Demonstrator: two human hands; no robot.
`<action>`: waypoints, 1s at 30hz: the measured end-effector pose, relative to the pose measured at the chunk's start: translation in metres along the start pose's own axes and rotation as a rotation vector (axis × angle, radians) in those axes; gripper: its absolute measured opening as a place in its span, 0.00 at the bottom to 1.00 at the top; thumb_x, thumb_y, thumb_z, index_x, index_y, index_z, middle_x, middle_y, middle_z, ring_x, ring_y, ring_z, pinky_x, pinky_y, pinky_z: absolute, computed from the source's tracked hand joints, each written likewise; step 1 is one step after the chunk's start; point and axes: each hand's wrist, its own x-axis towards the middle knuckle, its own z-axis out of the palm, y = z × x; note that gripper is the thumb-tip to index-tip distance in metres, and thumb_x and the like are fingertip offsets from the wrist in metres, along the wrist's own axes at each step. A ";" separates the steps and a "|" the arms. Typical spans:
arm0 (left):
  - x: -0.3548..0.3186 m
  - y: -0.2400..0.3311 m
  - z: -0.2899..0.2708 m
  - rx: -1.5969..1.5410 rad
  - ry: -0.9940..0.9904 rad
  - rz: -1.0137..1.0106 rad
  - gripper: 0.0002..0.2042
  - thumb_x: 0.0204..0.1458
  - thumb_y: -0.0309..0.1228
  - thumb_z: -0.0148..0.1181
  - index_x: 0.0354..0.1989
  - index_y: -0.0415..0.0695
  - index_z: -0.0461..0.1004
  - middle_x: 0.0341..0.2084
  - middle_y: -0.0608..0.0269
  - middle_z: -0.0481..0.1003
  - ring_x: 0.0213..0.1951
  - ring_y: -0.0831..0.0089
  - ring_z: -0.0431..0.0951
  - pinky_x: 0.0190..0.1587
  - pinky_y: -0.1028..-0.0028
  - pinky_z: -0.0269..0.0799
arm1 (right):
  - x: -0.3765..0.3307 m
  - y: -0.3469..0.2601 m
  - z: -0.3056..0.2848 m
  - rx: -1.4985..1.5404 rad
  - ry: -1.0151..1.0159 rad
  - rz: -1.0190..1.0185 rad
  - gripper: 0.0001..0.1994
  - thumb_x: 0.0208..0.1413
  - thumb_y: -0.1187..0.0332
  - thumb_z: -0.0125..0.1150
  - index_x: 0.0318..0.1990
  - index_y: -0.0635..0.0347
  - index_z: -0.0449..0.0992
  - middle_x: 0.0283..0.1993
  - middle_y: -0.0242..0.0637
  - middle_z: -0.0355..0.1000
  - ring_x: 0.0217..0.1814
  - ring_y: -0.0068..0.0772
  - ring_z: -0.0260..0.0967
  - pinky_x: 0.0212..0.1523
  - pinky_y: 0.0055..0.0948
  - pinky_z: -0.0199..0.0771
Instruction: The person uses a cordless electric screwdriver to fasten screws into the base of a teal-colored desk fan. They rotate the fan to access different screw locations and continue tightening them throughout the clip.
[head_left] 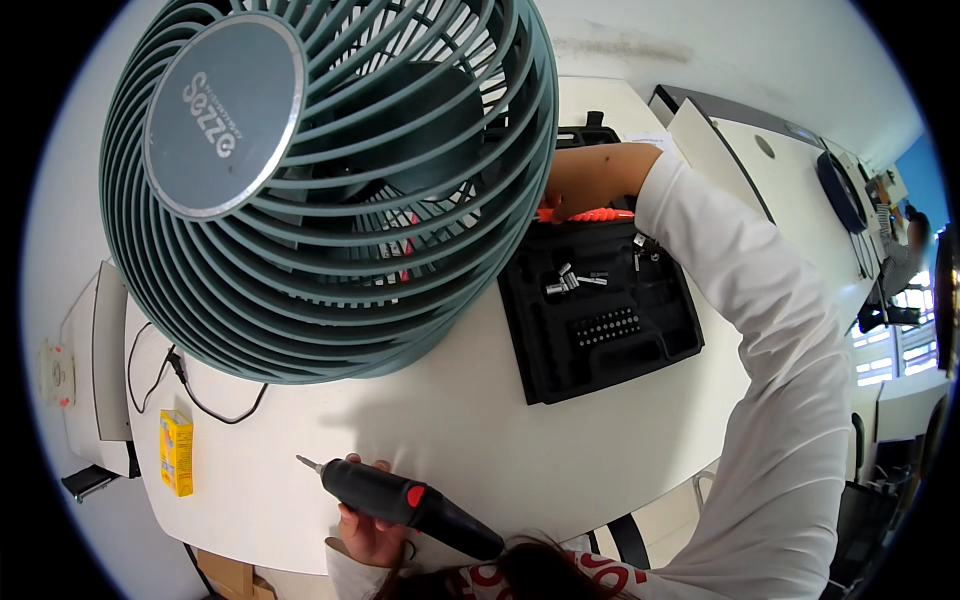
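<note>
My left hand (pixel 371 532) is wrapped round a black cordless screwdriver (pixel 412 505) with a red button, low over the table's near side. Its thin bit points to the left. My right arm reaches across to the far side of an opened black tool case (pixel 610 372). There my right hand (pixel 577 185) is beside an orange-red tool or handle (pixel 598 215) in the case; the fan's edge partly hides the fingers, so I cannot tell their grip. A large grey-green fan (pixel 390 345) with a ribbed round cage fills the upper left.
Small bits (pixel 610 327) and silver sockets (pixel 568 282) lie in the case. At the left of the white table (pixel 330 425) are a yellow box (pixel 176 453) and a black cable (pixel 222 418). Another person (pixel 908 258) is far off at the right, beyond a white cabinet (pixel 790 170).
</note>
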 end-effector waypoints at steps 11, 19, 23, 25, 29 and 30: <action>-0.001 0.003 -0.001 -0.079 0.017 -0.034 0.33 0.53 0.36 0.68 0.66 0.53 0.59 0.53 0.57 0.68 0.27 0.75 0.74 0.34 0.71 0.78 | -0.003 0.015 -0.006 0.246 -0.140 0.123 0.19 0.53 0.76 0.62 0.54 0.59 0.74 0.50 0.34 0.76 0.51 0.28 0.72 0.56 0.29 0.70; -0.002 0.000 -0.004 -0.073 -0.003 -0.008 0.31 0.55 0.39 0.66 0.66 0.53 0.59 0.53 0.58 0.67 0.26 0.77 0.73 0.33 0.72 0.78 | 0.002 0.032 0.004 0.226 -0.126 0.078 0.26 0.54 0.71 0.59 0.63 0.49 0.69 0.45 0.34 0.76 0.47 0.31 0.72 0.47 0.30 0.71; 0.001 0.001 0.003 -0.048 -0.021 -0.033 0.31 0.55 0.39 0.66 0.66 0.54 0.58 0.53 0.59 0.67 0.26 0.78 0.73 0.31 0.69 0.79 | 0.003 0.041 0.012 0.283 -0.096 0.070 0.26 0.55 0.71 0.59 0.63 0.48 0.69 0.42 0.33 0.76 0.44 0.30 0.72 0.46 0.30 0.71; 0.001 0.001 0.001 -0.056 -0.019 -0.028 0.32 0.55 0.39 0.66 0.66 0.54 0.59 0.53 0.59 0.66 0.25 0.78 0.72 0.31 0.66 0.80 | 0.000 0.041 0.014 0.274 -0.065 0.048 0.26 0.55 0.71 0.59 0.63 0.47 0.70 0.42 0.33 0.76 0.43 0.30 0.72 0.47 0.30 0.71; 0.000 0.001 -0.008 -0.046 -0.029 -0.020 0.31 0.55 0.40 0.66 0.66 0.54 0.60 0.53 0.60 0.66 0.25 0.78 0.72 0.32 0.59 0.82 | -0.015 0.033 0.017 0.300 0.066 0.026 0.24 0.55 0.74 0.60 0.61 0.45 0.73 0.45 0.35 0.77 0.48 0.31 0.73 0.51 0.30 0.72; 0.001 0.000 -0.008 -0.028 -0.043 -0.009 0.30 0.57 0.41 0.63 0.66 0.53 0.59 0.52 0.62 0.66 0.24 0.81 0.71 0.38 0.57 0.80 | -0.020 0.031 0.018 0.326 0.108 0.031 0.24 0.55 0.75 0.60 0.60 0.45 0.74 0.45 0.36 0.77 0.50 0.31 0.73 0.52 0.30 0.72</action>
